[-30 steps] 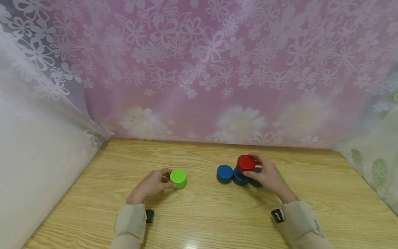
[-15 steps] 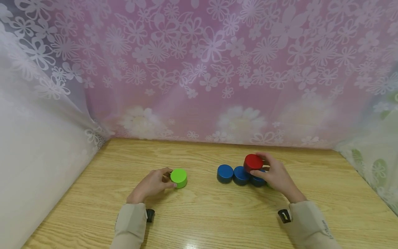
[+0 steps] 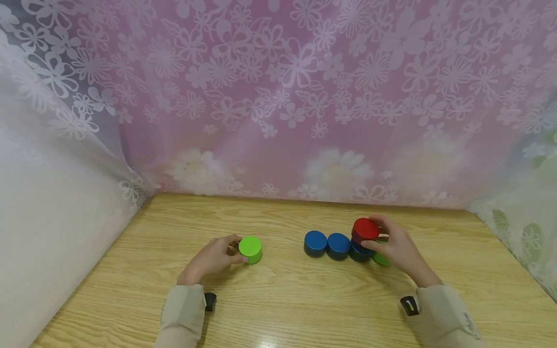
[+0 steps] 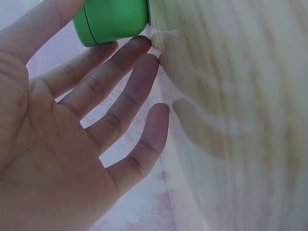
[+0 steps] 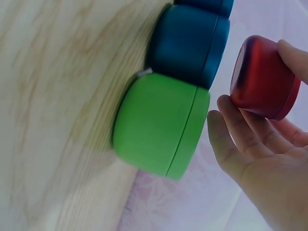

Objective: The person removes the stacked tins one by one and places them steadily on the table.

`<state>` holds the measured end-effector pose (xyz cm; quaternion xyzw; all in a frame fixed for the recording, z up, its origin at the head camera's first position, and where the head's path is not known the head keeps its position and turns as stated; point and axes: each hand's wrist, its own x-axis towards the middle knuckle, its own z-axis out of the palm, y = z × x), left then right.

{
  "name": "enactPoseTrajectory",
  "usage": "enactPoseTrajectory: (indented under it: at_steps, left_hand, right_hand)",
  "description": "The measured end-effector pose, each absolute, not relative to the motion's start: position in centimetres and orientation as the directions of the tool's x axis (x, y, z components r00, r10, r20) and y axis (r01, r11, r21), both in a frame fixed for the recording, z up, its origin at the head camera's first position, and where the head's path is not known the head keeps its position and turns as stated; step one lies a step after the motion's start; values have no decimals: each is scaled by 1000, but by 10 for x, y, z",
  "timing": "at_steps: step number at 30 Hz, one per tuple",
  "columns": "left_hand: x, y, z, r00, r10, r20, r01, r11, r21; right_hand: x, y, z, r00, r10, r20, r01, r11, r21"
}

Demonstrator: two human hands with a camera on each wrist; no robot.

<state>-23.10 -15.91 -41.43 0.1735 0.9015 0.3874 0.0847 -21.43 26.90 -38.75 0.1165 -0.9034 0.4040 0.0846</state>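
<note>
Right now the red cap (image 3: 365, 229) is held off the counter (image 3: 278, 299) in the right hand (image 3: 398, 249), pinched between thumb and curled fingers (image 5: 230, 126), just above the rightmost blue cap (image 3: 359, 251) and the green cap (image 3: 381, 258) beside it. The wrist view shows the red one tilted and clear of both, with the blue and green ones touching side by side on the wood.

Two more blue caps (image 3: 315, 242) sit in a row to the left, touching one another and the third, so the line runs blue, blue, blue, green.

Well apart on the left, a second green cap (image 3: 250, 249) rests on the counter with the left hand (image 3: 213, 258) against it; its fingers (image 4: 120, 91) are spread nearly straight and only the tips and thumb touch the cap's side, more a steadying touch than a grip.

Judging from this, the step in hand is setting the red cap on top of the row. That calls for levelling it, centring it over its support, lowering it flat and letting go without nudging the neighbours
</note>
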Motion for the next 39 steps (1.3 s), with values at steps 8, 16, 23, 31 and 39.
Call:
enactPoseTrajectory:
  at_steps: [8,16,23,31,39]
  left_hand:
    - [-230,-158,-413,-928,373,-23,240,643,727]
    - [-231,-159,-413,-917,399,-11,270,639,720]
    - [-231,-160,-414,-914,406,-7,278,637,719]
    - [-232,-160,-415,-920,392,-15,261,640,722]
    - [-232,-159,-415,-923,383,-15,253,638,727]
  right_hand:
    - [-212,282,-389,-963,-131,236,-261,683,-683]
    - [-213,291,-391,-962,-127,242,-259,708,-657]
    - [-210,298,-390,-965,-118,232,-245,717,-653]
    - [-207,309,-391,-970,-107,217,-226,728,-647]
    - [-205,322,-391,-975,-98,201,-206,746,-633]
